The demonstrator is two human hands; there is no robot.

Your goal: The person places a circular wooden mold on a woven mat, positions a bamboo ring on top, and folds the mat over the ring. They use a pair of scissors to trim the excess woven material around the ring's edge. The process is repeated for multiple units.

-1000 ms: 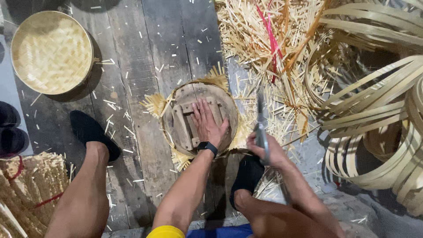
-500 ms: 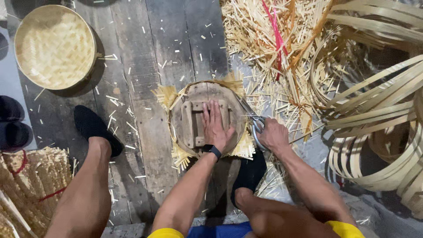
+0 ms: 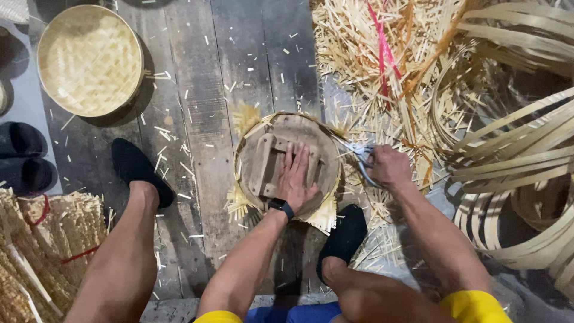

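A round wooden form [image 3: 266, 158] lies on a woven bamboo mat [image 3: 326, 216] whose frayed corners stick out around it, on the plank floor. My left hand [image 3: 297, 178] presses flat on top of the form, fingers spread, a dark watch on the wrist. My right hand [image 3: 388, 166] grips a pair of metal scissors [image 3: 359, 154] at the form's right edge, blades pointing left toward the rim of the mat.
A finished round woven tray [image 3: 89, 60] lies at the top left. Loose bamboo trimmings [image 3: 376, 66] are piled at the top right, coiled bamboo strips [image 3: 520, 155] on the right. Bundled strips [image 3: 42, 251] sit bottom left, dark slippers [image 3: 21, 157] at the left edge. My feet in black socks flank the form.
My right hand has come down from holding the scissors upright to bringing the blades against the right edge of the mat. The left hand stays pressed on the form.
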